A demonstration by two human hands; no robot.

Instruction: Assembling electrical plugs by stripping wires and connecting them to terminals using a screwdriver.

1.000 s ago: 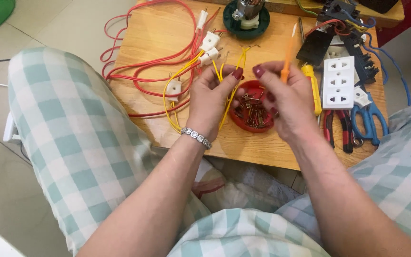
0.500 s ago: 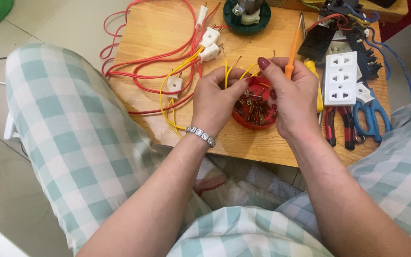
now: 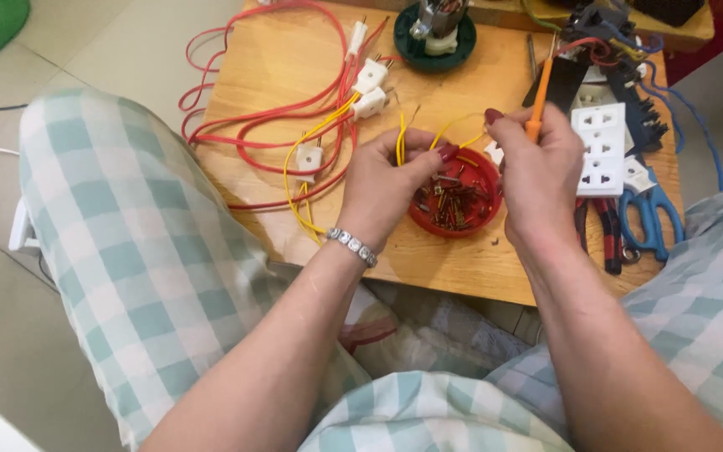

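Observation:
My left hand (image 3: 391,180) pinches yellow wires (image 3: 401,138) above a red round lid (image 3: 479,219) full of small brass screws. My right hand (image 3: 537,172) grips an orange-handled screwdriver (image 3: 540,94) pointing away from me, and its fingers also touch a yellow wire and a small white part. Both hands hover over a low wooden table (image 3: 286,59). A silver bracelet sits on my left wrist.
Red and yellow cables with white plugs (image 3: 370,77) loop across the table's left half. A white multi-socket plate (image 3: 600,146), red pliers (image 3: 611,238) and blue scissors (image 3: 650,222) lie at the right. A green round base (image 3: 434,38) stands at the back. My checked-trousered knees flank the table.
Both hands have shifted slightly apart over the red lid; the yellow wires are bent into a loop between them. The screwdriver stays in my right hand.

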